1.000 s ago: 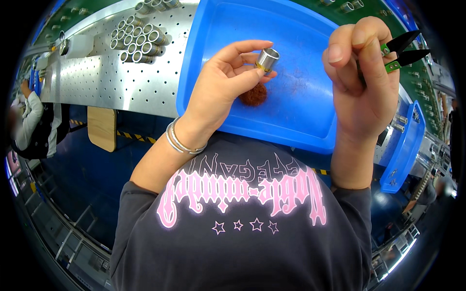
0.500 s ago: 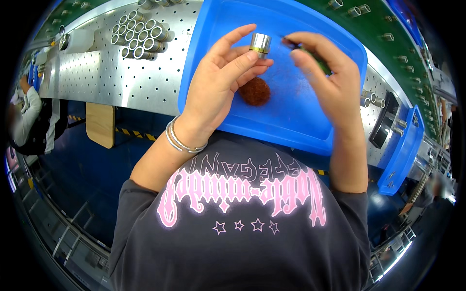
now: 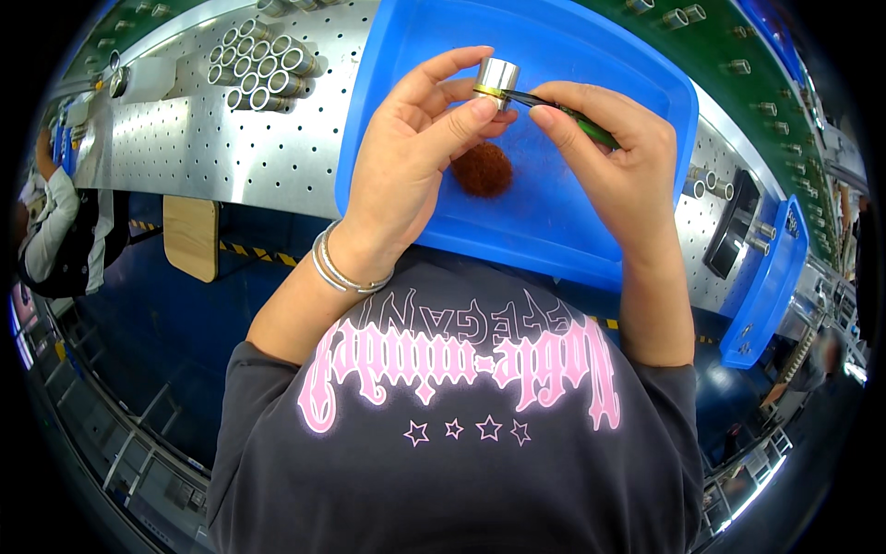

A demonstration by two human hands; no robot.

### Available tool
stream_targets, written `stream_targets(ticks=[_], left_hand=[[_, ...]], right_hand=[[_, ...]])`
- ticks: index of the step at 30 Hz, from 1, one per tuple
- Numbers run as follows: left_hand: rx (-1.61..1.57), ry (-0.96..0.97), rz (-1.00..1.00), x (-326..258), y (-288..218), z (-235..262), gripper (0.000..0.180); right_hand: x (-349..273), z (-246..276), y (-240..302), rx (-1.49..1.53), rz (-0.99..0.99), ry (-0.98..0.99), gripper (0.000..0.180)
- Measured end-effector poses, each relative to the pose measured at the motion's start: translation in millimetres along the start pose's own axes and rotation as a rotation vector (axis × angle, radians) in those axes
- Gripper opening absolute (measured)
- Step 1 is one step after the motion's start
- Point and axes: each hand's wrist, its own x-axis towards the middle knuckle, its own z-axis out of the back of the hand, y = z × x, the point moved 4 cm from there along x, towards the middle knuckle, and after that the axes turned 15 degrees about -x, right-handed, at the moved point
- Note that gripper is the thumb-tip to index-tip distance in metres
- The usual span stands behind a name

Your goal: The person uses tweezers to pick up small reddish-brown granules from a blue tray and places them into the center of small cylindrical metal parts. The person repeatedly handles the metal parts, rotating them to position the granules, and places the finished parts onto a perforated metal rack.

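Observation:
My left hand (image 3: 415, 129) holds a short shiny metal sleeve (image 3: 498, 74) between thumb and fingers, above a blue tray. A yellow band runs round the sleeve's lower part. My right hand (image 3: 614, 129) pinches a slim pointed tool (image 3: 591, 127) with a dark tip and a green handle; its exact kind does not show. The tip meets the sleeve at the yellow band. Below my left fingers, a reddish-brown fibrous pad (image 3: 484, 170) lies in the tray.
The blue tray (image 3: 544, 247) rests on a perforated metal table (image 3: 286, 157). Several metal sleeves (image 3: 263, 65) stand grouped at left. Right of the tray are more sleeves, a black flat object (image 3: 732, 223) and a smaller blue tray (image 3: 764, 291). A person (image 3: 69, 217) is at far left.
My right hand has moved left, bringing the pointed tool's tip from beside the sleeve onto its yellow band. My left hand holds the sleeve almost where it was, tilted slightly more.

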Motion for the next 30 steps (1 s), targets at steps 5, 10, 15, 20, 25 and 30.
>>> stream_targets(ticks=[5,10,15,20,25,30], left_hand=[[0.026,0.021,-0.006,-0.9,0.5,1.4,0.042],[0.033,0.025,0.000,-1.2,0.6,0.5,0.041],[-0.095,-0.011,0.041,-1.2,1.4,1.1,0.042],[-0.082,0.021,0.047,0.5,4.8,2.1,0.042],[-0.056,0.022,0.094,-1.6,4.6,2.8,0.040],[-0.084,0.056,0.110,-1.2,5.4,-0.5,0.040]], right_hand=[[-0.7,0.4,0.0,-0.008,-0.010,0.004,0.012],[-1.3,0.8,0.1,-0.025,-0.010,0.008,0.012],[-1.4,-4.9,-2.2,0.030,-0.023,0.006,0.015],[0.3,-16.2,-0.2,0.129,-0.018,0.080,0.017],[1.8,-10.4,-4.0,0.140,0.005,0.045,0.015],[0.7,-11.6,-12.5,0.346,-0.082,-0.048,0.011]])
